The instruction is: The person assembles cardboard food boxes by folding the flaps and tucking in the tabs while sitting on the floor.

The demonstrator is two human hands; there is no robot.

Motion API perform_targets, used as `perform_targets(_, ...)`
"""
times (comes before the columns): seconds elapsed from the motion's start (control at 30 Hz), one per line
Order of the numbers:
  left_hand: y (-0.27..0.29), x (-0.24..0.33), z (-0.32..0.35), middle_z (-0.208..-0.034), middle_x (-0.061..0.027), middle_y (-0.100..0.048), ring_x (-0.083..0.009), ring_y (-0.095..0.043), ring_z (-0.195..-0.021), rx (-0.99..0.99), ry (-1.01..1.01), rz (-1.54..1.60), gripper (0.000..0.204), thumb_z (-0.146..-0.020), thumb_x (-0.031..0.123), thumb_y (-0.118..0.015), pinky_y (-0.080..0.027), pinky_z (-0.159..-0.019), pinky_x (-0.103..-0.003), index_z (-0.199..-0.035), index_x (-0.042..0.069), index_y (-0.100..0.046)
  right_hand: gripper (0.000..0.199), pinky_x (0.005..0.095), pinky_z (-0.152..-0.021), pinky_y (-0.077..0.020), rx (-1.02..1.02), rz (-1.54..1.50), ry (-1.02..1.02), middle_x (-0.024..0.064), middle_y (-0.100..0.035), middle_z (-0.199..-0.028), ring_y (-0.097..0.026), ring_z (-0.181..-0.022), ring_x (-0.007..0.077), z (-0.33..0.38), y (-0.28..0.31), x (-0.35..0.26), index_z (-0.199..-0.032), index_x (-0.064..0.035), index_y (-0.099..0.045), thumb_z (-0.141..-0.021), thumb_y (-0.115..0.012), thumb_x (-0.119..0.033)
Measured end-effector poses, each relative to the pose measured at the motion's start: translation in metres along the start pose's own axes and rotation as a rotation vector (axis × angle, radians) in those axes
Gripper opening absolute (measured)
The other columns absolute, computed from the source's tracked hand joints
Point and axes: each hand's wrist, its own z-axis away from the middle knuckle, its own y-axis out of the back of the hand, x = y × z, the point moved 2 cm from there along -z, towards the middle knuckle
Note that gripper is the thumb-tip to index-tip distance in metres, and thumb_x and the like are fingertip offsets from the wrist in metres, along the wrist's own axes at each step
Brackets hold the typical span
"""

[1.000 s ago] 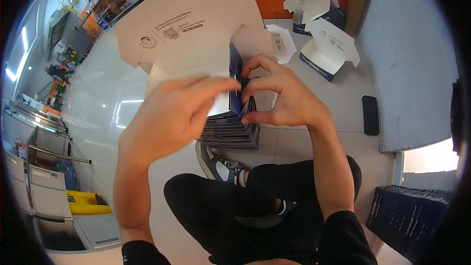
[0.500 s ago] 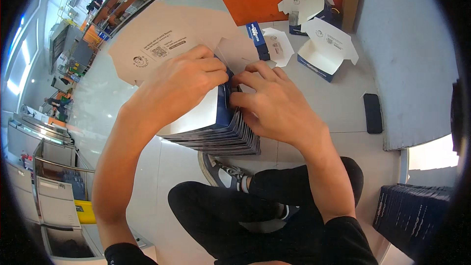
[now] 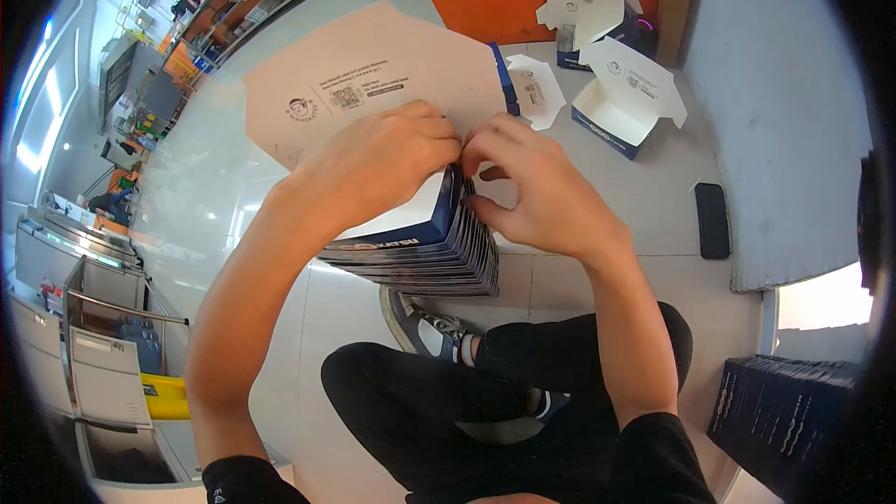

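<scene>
A partly folded cardboard box (image 3: 397, 222), navy outside and white inside, rests on a tall stack of flat navy boxes (image 3: 439, 275) in front of me. Its broad lid flap (image 3: 401, 42), printed with a logo and a square code, spreads toward the far side. My left hand (image 3: 378, 163) reaches across the box, its fingers closed on the far right corner. At that same corner my right hand (image 3: 541, 182) pinches the cardboard from the right, thumb low against the box side. The fingertips partly hide the corner fold.
Several folded boxes stand on the tiled floor at the far right, one with its lid open (image 3: 621, 107). A black phone (image 3: 712, 221) lies by the pale wall. Another stack of flat navy boxes (image 3: 784, 420) is at the lower right. My crossed legs (image 3: 439, 401) are close below.
Both hands have shifted slightly right and closer together at the corner. The lid flap has swung right, now covering part of a box behind it. The small side flap beside the lid no longer shows.
</scene>
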Motion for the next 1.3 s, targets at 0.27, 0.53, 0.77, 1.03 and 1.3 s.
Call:
perform_targets(0.27, 0.021, -0.007, 0.072, -0.137, -0.0166, -0.065, -0.0324, -0.062, -0.13, 0.241, 0.387, 0.229, 0.03, -0.101, 0.01, -0.063, -0.047, -0.108, -0.04, -0.129, 0.0, -0.066, 0.038, 0.0399, -0.092, -0.0578, 0.201, 0.25, 0.2, 0.0123, -0.064, -0.134, -0.064, -0.119, 0.0357, -0.003, -0.016, -0.003, -0.115, -0.0048, -0.066, -0.08, -0.064, 0.009)
perform_targets(0.53, -0.015, -0.027, 0.124, -0.153, -0.016, -0.056, -0.0308, -0.042, -0.149, 0.24, 0.552, 0.53, 0.039, -0.111, 0.022, -0.046, -0.028, -0.124, -0.04, -0.139, 0.0, -0.062, 0.042, 0.0414, -0.095, -0.0572, 0.157, 0.298, 0.2, 0.01, -0.068, -0.134, -0.068, -0.112, 0.0359, -0.002, -0.02, 0.007, -0.117, -0.007, -0.07, -0.079, -0.064, 0.009)
perform_targets(0.77, -0.036, -0.037, 0.143, -0.158, -0.0155, -0.05, -0.0295, -0.039, -0.152, 0.466, 0.576, 0.646, 0.038, -0.11, 0.018, -0.047, -0.024, -0.126, -0.041, -0.14, 0.001, -0.063, 0.025, 0.0357, -0.093, -0.0563, 0.539, 0.02, -0.1, 0.0136, -0.076, -0.113, -0.072, -0.106, 0.0291, -0.006, 0.041, 0.051, -0.112, -0.0049, -0.075, -0.088, -0.067, -0.005)
perform_targets(1.03, -0.094, -0.025, 0.154, -0.164, -0.0269, -0.035, -0.0401, -0.036, -0.152, 1.065, 0.513, 1.139, 0.049, -0.107, 0.036, -0.034, -0.031, -0.124, -0.051, -0.119, 0.001, -0.065, 0.05, 0.0452, -0.109, -0.0481, 0.075, 1.083, -0.857, 0.0154, -0.053, -0.152, -0.052, -0.139, 0.0307, 0.068, 0.083, 0.268, -0.138, -0.0138, -0.062, -0.09, -0.075, -0.022)
perform_targets(1.3, -0.108, -0.016, 0.137, -0.16, -0.0291, -0.042, -0.0415, -0.04, -0.149, 1.29, 0.473, 1.228, 0.043, -0.1, 0.031, -0.034, -0.033, -0.123, -0.051, -0.111, 0.0, -0.063, 0.031, 0.0426, -0.087, -0.0572, 0.263, 0.704, -0.781, 0.0193, -0.072, -0.109, -0.072, -0.09, 0.0298, 0.131, 0.166, 0.303, -0.11, -0.0021, -0.074, -0.09, -0.077, -0.025)
